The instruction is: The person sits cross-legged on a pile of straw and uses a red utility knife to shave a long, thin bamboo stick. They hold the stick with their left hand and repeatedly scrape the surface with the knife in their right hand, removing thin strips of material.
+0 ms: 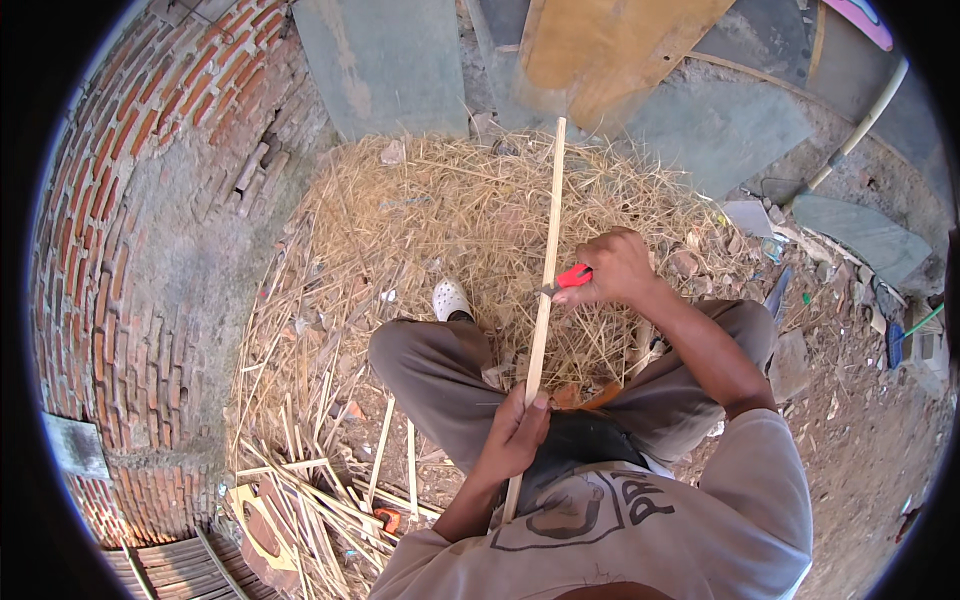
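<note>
A long pale strip, bamboo or wood, (547, 260) runs from my lap up and away, its far end over the straw. My left hand (517, 432) is closed round its lower part, close to my body. In my right hand (610, 268) is a red-handled cutting knife (572, 278), the fingers wrapped round the handle. Its short dark blade lies against the strip about midway along. Beneath the strip, between my bent knees, lies a bed of shavings and straw (440, 215).
Several cut strips (325, 515) are piled at my lower left beside an orange object (387, 519). A brick wall (120, 270) stands left. Grey boards (385, 70) and a brown board (610, 60) lie ahead. Rubble, a pale pole (870, 120) and a blue brush head (894, 343) are at right.
</note>
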Tool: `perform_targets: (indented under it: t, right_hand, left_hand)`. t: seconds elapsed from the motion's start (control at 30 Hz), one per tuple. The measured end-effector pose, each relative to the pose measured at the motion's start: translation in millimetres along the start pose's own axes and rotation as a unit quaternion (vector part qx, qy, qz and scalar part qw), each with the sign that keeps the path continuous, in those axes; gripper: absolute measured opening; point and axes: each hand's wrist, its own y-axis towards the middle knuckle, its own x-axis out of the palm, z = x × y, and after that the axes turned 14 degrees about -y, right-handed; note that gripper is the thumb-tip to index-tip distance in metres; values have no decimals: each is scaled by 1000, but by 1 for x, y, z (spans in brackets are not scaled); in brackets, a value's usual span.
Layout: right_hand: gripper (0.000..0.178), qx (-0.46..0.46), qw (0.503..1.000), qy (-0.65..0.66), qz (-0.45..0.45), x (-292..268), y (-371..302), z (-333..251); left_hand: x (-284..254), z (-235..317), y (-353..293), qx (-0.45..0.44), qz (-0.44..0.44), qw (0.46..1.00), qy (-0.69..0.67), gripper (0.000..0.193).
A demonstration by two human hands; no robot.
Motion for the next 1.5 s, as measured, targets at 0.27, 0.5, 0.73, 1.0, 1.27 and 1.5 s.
perform_targets:
  t: [0.27, 0.5, 0.73, 1.0, 1.27, 1.5]
  right_hand:
    - [77, 204, 975, -12, -85, -12, 25, 61]
    - [72, 24, 999, 32, 12, -13, -14, 4]
    - [71, 134, 991, -8, -2, -7, 9, 43]
    - [78, 340, 939, -57, -6, -6, 35, 129]
    - [76, 367, 927, 66, -42, -25, 26, 93]
    - [69, -28, 993, 114, 32, -24, -13, -26]
  left_hand:
    - [0, -10, -18, -37, -58, 998, 2, 21]
    - [-5, 6, -1, -39, -75, 995, -47, 19]
    - [-3, 8, -4, -58, -80, 995, -30, 14]
    - [2, -3, -29, -69, -105, 991, 47, 17]
    - [-18, 4, -29, 7, -15, 997, 75, 28]
    - [6, 16, -15, 62, 23, 990, 125, 30]
